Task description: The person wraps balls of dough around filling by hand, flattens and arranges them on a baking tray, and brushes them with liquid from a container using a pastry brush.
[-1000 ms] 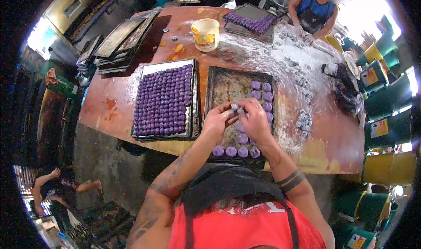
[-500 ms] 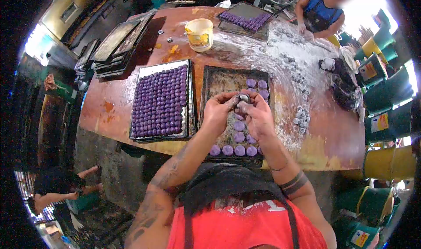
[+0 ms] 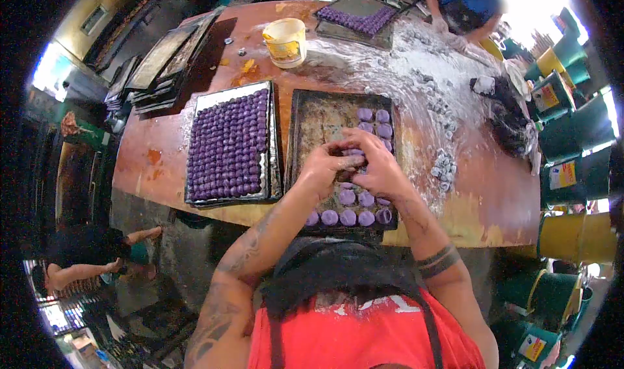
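Observation:
Above a dark metal tray [image 3: 312, 118], my left hand [image 3: 325, 167] and my right hand [image 3: 377, 164] meet with their fingers pressed together. Something small and greyish-purple shows between the fingers; most of it is hidden. Flattened purple dough pieces [image 3: 348, 217] line the tray's front edge and its right side. Left of this tray stands a second tray, filled with rows of small dark purple balls [image 3: 227, 144]. Grey, flour-dusted pieces [image 3: 444, 167] lie in a cluster on the table to the right of my hands.
A yellow-white bucket [image 3: 286, 44] stands behind the trays. Stacked flat trays [image 3: 166, 63] lie at the back left. Another tray of purple balls [image 3: 357, 21] is at the back. A co-worker [image 3: 461, 11] works at the floured back right; another person [image 3: 84, 252] is at the lower left.
My fingers have closed further around the small piece, which was more visible before. The view has shifted slightly, and the person at the lower left has changed posture.

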A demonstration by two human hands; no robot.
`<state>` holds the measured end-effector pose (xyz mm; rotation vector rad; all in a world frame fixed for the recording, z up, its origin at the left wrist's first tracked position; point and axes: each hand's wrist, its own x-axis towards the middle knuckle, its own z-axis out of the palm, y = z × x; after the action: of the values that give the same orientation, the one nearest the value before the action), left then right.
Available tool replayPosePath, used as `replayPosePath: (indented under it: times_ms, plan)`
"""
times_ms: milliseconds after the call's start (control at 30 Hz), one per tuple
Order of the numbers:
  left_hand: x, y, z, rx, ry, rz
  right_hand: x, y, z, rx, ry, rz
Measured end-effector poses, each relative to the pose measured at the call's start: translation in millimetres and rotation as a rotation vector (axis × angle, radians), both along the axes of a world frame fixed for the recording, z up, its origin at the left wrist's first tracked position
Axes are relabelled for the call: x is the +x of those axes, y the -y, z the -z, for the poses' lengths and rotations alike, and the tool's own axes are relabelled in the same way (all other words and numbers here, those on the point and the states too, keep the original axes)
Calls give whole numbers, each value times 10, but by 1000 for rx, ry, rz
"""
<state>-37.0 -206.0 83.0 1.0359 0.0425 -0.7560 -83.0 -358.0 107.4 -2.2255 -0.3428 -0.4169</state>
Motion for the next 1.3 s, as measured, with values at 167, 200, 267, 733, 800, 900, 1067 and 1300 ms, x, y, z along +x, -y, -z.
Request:
replayPosePath:
  times_ms: [167, 200, 267, 733, 800, 900, 1067, 1300]
  plan:
    - [-49, 130, 198, -232, -225, 84, 78, 172, 230, 67, -92, -92]
    - [-91, 189, 338, -257, -273, 47, 70, 169, 351, 104, -62, -39]
    - [-141, 210, 481, -173, -286, 14, 73, 174, 605, 174, 3, 67]
    - [124, -108, 709, 714, 990, -21, 1093, 414, 1312, -179, -501, 388]
    - [30, -335, 690, 656, 547, -75, 1119, 418, 1291, -405, -450, 329]
    - [-52, -764, 783, 652, 364, -85, 1135, 259, 1456, -739, -246, 261]
    - [7, -638, 566, 824, 450, 42, 1110, 418, 1315, -470, -541, -27]
    - [396, -1419, 984, 1354, 1165, 44, 87, 2463, 1432, -595, -480, 864]
